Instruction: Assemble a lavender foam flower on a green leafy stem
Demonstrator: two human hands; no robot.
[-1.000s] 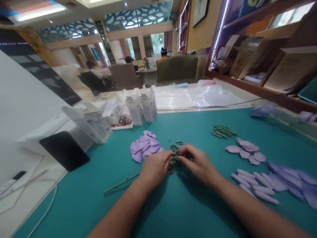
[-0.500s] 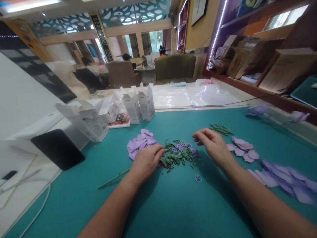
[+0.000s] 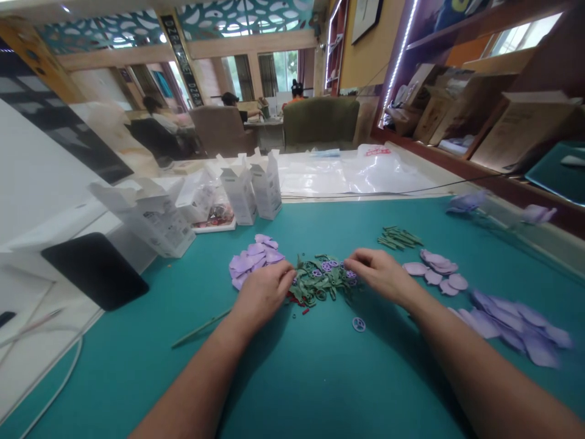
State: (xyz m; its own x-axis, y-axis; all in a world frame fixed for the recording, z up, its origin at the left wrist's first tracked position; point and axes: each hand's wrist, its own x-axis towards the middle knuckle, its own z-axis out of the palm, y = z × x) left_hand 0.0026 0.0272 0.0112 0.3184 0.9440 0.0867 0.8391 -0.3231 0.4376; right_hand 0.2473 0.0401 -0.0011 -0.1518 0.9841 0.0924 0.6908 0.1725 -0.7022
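Hands point(image 3: 264, 292) beside green pieces point(image 3: 323, 284), purple petals point(image 3: 252, 258)

Teal tabletop point(image 3: 292, 384), central heap of green pieces point(image 3: 322, 285), lilac petals point(image 3: 253, 257), purple wheel point(image 3: 359, 324), green sticks point(image 3: 400, 238), thin green stem point(image 3: 201, 329)

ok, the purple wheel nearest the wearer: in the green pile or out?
Out. The purple wheel lies alone on the teal mat, with bare mat showing between it and the green pile.
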